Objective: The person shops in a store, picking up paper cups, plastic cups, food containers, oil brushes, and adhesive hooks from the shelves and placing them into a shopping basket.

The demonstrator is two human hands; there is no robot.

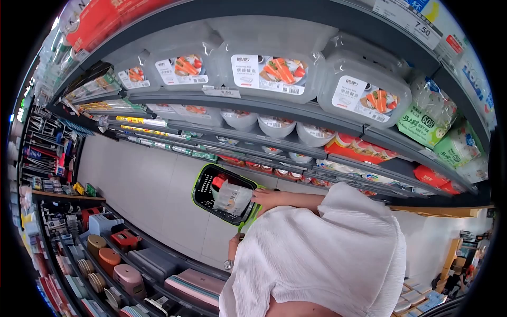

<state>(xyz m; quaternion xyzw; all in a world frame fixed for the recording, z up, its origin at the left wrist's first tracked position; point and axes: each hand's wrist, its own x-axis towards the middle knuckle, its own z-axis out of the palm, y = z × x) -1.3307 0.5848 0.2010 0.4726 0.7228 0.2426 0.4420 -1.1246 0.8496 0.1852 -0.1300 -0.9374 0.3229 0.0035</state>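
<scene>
A black shopping basket (203,203) with a bright green rim stands low in the aisle in front of me. My left hand (235,241), with a watch at the wrist, is closed round the green basket handle (241,227); its fingers are partly hidden. My right hand (268,199) reaches over the basket's near edge, its fingers closed at the side of a white printed bag (233,198). The bag lies tilted in the basket, next to a red item (217,181) that is partly covered. My white top hides both forearms in part.
Shelves with clear plastic food boxes (269,71) run along the upper side, above rolls and bowls (275,126). Green packs (426,113) hang at the right. Opposite is a lower shelf with coloured containers (128,280). Pale floor tiles (148,174) lie between.
</scene>
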